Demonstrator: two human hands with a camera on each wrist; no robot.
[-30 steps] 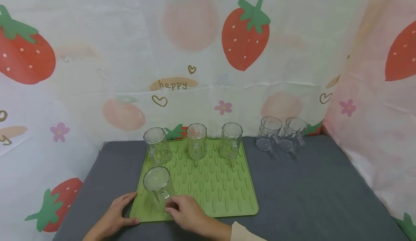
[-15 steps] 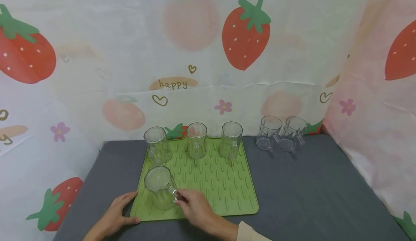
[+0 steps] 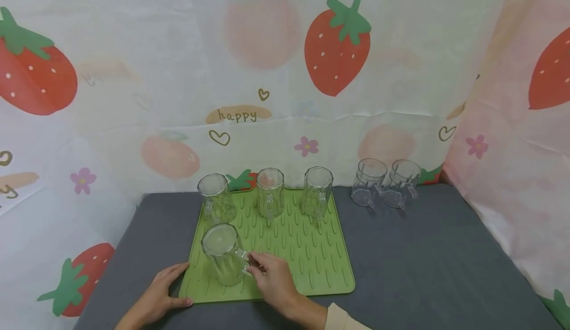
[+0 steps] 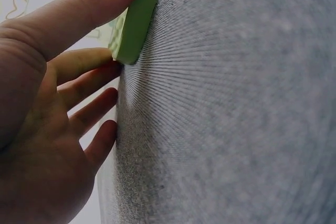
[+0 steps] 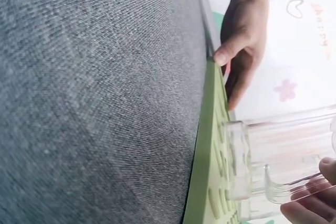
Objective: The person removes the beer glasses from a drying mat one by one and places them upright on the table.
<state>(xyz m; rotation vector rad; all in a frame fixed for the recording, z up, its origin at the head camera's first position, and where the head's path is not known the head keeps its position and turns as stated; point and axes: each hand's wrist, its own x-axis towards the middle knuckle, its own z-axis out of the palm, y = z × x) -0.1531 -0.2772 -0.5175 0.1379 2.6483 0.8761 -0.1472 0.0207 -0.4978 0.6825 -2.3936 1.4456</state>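
Note:
In the head view a clear glass mug stands at the front left of a green ridged mat. Its flat, whitish end faces up, so it appears upside down. My right hand pinches the mug's handle from the right; the right wrist view shows fingertips at the handle and the mug's lower end against the mat. At the mat's front left corner rests my left hand. In the left wrist view its thumb touches the mat's edge, and the fingers are spread and loosely straight.
Along the mat's back edge stand three more glass mugs: a left one, a middle one and a right one. Two clear cups with handles stand on the grey tabletop to the right. A strawberry-print cloth hangs behind.
My right hand has moved right and slightly away from me with the front mug, which has shifted right; its handle has swung round to the right. The left hand has stayed at the mat's corner.

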